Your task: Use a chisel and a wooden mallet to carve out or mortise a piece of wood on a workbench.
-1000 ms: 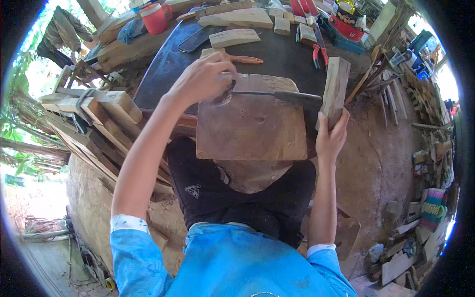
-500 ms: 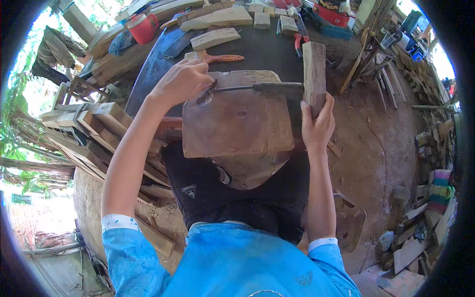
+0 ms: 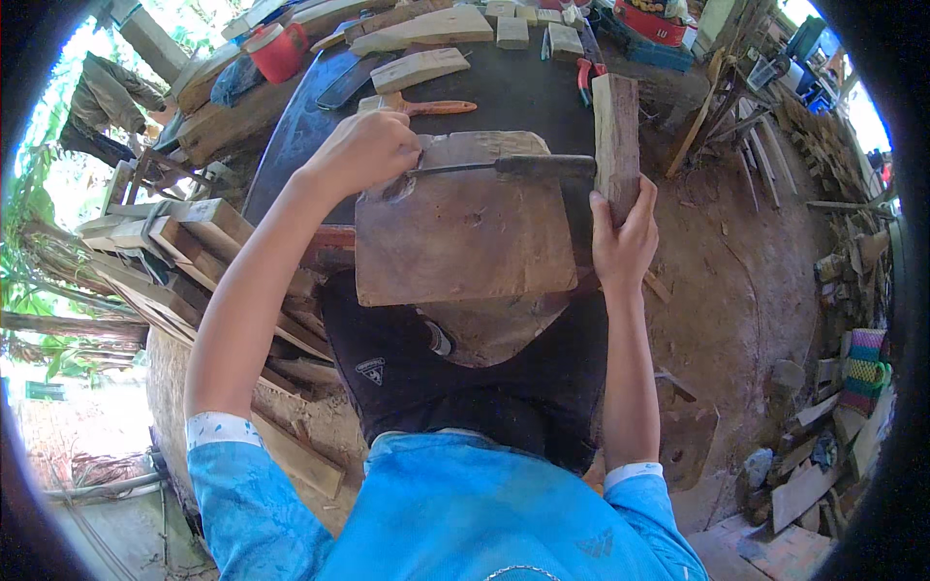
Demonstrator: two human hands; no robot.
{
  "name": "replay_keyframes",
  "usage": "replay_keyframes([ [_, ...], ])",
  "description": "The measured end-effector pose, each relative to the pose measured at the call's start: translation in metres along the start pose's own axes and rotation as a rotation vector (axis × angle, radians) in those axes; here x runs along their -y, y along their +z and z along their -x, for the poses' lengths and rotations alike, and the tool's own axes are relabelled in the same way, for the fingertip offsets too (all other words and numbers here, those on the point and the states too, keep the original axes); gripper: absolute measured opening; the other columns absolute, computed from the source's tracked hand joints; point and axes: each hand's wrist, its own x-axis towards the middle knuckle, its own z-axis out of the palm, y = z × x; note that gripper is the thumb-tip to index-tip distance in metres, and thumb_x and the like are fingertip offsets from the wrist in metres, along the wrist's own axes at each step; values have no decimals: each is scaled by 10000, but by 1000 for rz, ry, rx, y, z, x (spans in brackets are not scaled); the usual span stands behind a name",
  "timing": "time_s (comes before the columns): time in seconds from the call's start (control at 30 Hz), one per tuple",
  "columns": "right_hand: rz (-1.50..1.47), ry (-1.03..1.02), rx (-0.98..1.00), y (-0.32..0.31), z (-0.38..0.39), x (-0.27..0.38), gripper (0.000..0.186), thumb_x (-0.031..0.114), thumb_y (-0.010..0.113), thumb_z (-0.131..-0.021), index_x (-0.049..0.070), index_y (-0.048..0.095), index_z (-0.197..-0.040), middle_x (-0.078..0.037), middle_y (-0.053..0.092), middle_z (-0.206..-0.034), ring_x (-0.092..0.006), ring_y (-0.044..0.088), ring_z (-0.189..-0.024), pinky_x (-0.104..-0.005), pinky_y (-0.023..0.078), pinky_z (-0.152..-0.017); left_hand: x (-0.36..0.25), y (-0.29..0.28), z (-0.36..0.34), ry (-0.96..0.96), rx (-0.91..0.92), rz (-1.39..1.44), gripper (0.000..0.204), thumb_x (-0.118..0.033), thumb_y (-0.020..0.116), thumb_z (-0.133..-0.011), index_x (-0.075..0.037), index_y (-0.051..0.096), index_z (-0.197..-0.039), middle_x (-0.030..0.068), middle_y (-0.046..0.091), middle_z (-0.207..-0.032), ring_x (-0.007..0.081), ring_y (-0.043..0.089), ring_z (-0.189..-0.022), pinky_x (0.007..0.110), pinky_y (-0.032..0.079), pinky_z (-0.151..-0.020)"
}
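Observation:
A thick brown wooden board (image 3: pixel 465 242) lies before me, above my knees. Across its far part runs a tool with a slim metal shaft and a dark handle (image 3: pixel 544 168), its handle pointing right. My left hand (image 3: pixel 360 150) is closed at the shaft's left end, over the board's far left corner; its fingers hide what they pinch. In my right hand (image 3: pixel 623 237) is an upright-looking wooden block (image 3: pixel 617 136), gripped by its near end. The handle's right end meets the block's left side, or nearly so. Just beyond my left hand lies a wooden-handled brush (image 3: pixel 436 107).
A dark table (image 3: pixel 542 102) carries a phone (image 3: pixel 351 85), several cut wood pieces (image 3: pixel 421 70) and red-handled pliers (image 3: pixel 584 82). A red jug (image 3: pixel 276 55) stands at the far left. Stacked timber (image 3: pixel 194 247) lies left; wood scraps (image 3: pixel 804 494) cover the ground at right.
My left hand has turned slightly and its fingers have shifted a little to the right, with the elbow swinging outward. The right hand still holds the block by the handle end.

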Motion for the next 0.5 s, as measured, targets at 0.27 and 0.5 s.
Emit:
replay_keyframes([
  [0.27, -9, -4, 7, -1, -1, -1, 550, 300, 702, -883, 73, 472, -1327, -221, 684, -1084, -431, 678, -946, -486, 534, -788, -9, 8, 2, -421, 213, 412, 324, -304, 615, -960, -5, 739, -984, 168, 701, -775, 209, 679, -736, 369, 510, -720],
  [0.5, 18, -12, -10, 0, 0, 1, 552, 285, 705, -877, 82, 474, -1335, -220, 684, -1079, -425, 681, -942, -482, 534, -788, 7, 38, 10, -598, -48, 510, 330, -336, 719, -870, -42, 773, -1010, 127, 752, -880, 215, 700, -838, 344, 532, -796],
])
